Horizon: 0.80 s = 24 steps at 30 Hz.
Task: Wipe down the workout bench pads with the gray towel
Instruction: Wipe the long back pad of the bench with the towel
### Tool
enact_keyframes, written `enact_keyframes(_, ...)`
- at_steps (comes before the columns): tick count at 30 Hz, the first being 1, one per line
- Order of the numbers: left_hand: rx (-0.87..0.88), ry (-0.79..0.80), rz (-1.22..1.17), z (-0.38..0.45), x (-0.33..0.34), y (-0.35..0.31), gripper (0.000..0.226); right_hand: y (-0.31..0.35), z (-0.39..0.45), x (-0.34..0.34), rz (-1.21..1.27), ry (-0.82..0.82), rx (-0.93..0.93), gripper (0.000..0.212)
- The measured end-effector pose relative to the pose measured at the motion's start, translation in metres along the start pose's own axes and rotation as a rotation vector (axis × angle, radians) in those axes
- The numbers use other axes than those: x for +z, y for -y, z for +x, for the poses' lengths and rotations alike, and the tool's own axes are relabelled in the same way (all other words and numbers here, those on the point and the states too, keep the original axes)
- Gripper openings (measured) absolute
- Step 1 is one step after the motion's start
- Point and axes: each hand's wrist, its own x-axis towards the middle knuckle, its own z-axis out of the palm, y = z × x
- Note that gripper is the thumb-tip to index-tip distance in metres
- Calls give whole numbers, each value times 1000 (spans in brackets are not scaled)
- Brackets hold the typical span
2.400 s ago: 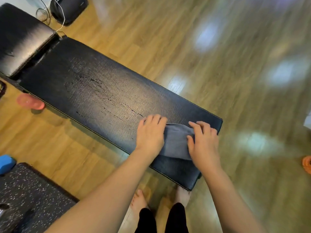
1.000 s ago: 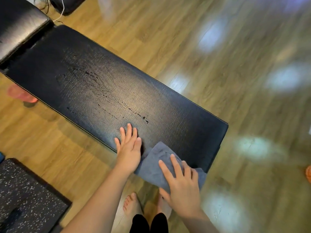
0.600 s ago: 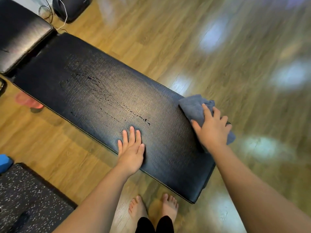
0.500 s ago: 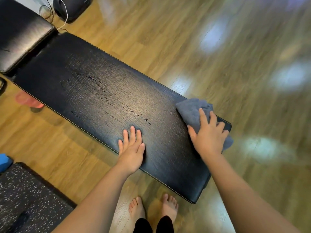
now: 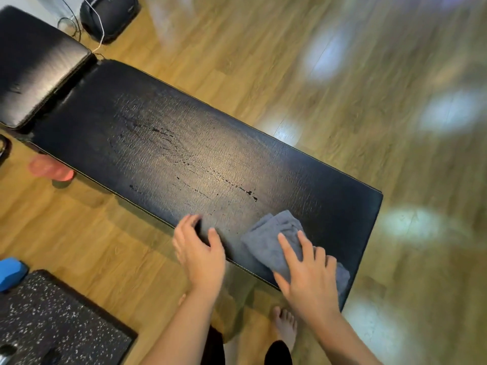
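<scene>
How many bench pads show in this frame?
2: the long pad under the towel, and a shorter pad beyond its left end, cut off by the frame edge.

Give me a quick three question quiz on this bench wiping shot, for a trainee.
1. Which hand presses on the towel?
2. Where on the long pad is the towel? A: near edge. B: far edge. C: middle.
3. True or false: the left hand grips the towel.
Key: 1 the right hand; 2 A; 3 false.
</scene>
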Motion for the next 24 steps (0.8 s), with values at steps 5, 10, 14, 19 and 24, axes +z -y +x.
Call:
enact_keyframes(5,-983,-71,-556,82,3,24,76,-1,66,-13,-1,-49,10,71)
enact_keyframes(10,-1166,-65,-602,133,16,37,67,18,155,-31,142,-111,414,69)
enact_keyframes(14,-1171,-71,-568,131,16,29,58,50,147,-29,114,-108,443,70)
enact_keyframes(19,-1117,-36,-680,133,25,43,52,117,76,-11,65,-61,184,78)
enact_keyframes(24,-1083,-111,-761,150,10,33,59,144,32,0,79,48,40,89)
